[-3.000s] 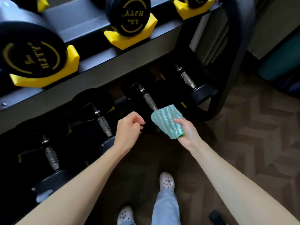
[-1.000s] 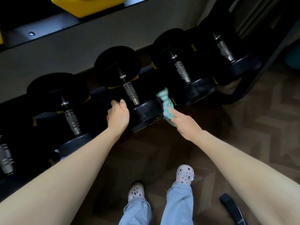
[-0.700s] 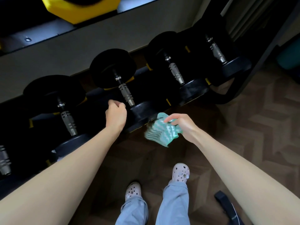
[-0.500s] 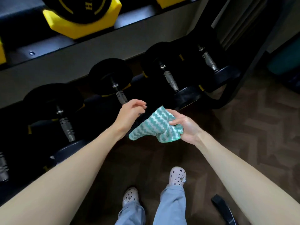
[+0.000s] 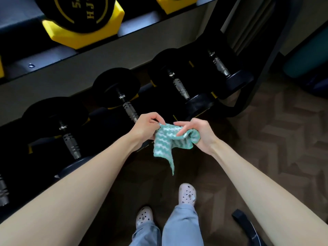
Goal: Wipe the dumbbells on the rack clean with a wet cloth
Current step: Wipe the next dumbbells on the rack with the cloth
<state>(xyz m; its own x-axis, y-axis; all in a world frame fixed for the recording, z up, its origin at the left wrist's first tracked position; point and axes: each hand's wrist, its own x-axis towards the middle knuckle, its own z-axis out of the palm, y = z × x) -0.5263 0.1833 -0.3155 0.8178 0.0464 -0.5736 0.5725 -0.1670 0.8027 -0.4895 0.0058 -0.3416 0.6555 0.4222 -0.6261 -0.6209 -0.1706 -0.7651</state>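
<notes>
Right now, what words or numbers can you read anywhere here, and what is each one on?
"5k": on the black end face of the yellow-edged dumbbell on the upper shelf; the rest is cut off by the picture's edge.
"HJ": on the same face, followed by a letter that is cut off.
The lower dumbbells, the cloth and the shoes show no readable writing.

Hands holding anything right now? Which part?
Both hold the cloth: left hand pinches its upper left edge, right hand grips the bunched right end.
</notes>
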